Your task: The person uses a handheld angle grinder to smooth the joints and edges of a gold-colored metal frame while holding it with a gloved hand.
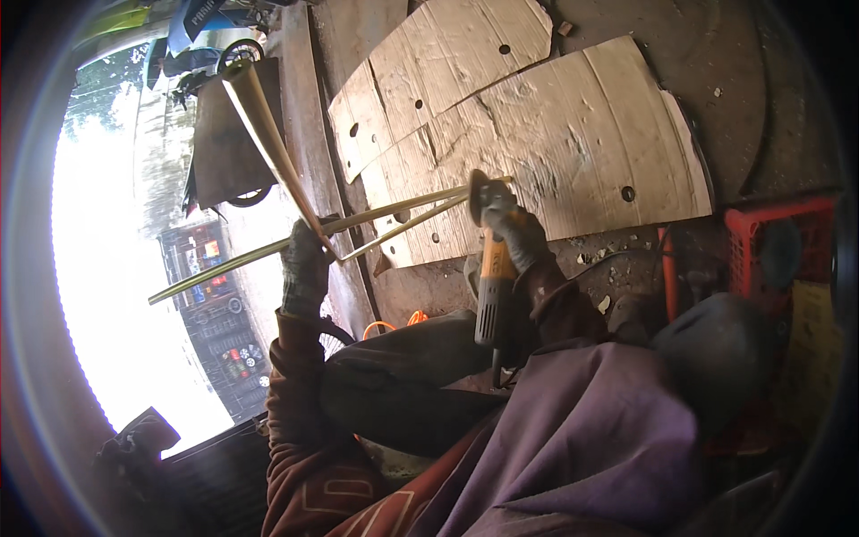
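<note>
My left hand, in a grey work glove, is closed around a brass-coloured metal tube near its lower end. The tube slants up and to the left. Long thin metal bars cross at the same hand and reach right, over the cardboard; whether they are joined to the tube I cannot tell. My right hand, gloved too, wraps the head end of an orange and grey angle grinder. Its round disc sits at the right part of the bars; contact is hard to make out.
Flattened cardboard with holes covers the ground ahead. A red plastic crate stands at the right. An orange cable lies beside my leg. Bright daylight comes in at the left, where a wheeled board stands.
</note>
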Tool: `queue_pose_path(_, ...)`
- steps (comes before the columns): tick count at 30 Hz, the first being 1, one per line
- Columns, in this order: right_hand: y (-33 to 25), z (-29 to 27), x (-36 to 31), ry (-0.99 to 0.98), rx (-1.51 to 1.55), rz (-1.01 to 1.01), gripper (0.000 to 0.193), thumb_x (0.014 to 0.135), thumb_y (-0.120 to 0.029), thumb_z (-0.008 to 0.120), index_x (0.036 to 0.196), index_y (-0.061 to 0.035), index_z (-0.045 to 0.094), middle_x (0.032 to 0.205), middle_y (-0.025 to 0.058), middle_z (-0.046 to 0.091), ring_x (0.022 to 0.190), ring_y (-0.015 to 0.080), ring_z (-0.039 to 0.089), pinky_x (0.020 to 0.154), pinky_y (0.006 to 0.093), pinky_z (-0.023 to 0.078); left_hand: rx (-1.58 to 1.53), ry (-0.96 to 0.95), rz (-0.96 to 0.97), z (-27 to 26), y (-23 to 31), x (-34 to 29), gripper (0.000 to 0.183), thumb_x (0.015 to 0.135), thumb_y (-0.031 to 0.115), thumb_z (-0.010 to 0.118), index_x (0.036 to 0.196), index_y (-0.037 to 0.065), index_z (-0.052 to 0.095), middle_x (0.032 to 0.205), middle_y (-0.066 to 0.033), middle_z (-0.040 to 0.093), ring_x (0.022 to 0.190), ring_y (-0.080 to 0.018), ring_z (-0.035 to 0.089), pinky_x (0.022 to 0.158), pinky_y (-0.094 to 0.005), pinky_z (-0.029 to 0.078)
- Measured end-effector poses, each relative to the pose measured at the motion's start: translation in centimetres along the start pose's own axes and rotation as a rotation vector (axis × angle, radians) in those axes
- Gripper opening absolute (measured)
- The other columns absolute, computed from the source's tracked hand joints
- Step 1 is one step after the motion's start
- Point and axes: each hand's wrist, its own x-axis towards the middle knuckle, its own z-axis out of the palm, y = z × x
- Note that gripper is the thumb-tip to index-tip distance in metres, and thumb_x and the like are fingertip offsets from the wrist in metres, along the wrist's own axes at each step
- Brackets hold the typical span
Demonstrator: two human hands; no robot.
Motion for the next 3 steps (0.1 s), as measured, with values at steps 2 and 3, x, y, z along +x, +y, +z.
queue_pose_path(2,3.0,-1.2,1.8,0.006,0.038,-0.089,0.036,0.086,-0.035,0.076,0.102,-0.0035,0.072,0.078,0.0080,0.068,0.072,0.0184,0.070,0.060,0.0348,0.059,-0.026,0.031,-0.046,0.3,0.5,1.4,0.041,0.098,0.050,0.058,0.116,0.014,0.055,0.117,-0.0119,0.069,0.110,-0.0261,0.065,0.080,-0.0552,0.056)
queue_pose_path(3,3.2,-1.5,2.0,0.011,0.039,-0.090,0.036,0.086,-0.035,0.076,0.102,-0.0035,0.072,0.078,0.0080,0.068,0.072,0.0184,0.070,0.060,0.0348,0.059,-0.051,0.066,-0.070,0.8,1.0,1.5,0.042,0.098,0.050,0.058,0.117,0.014,0.055,0.116,-0.0117,0.069,0.109,-0.0260,0.065,0.080,-0.0550,0.056)
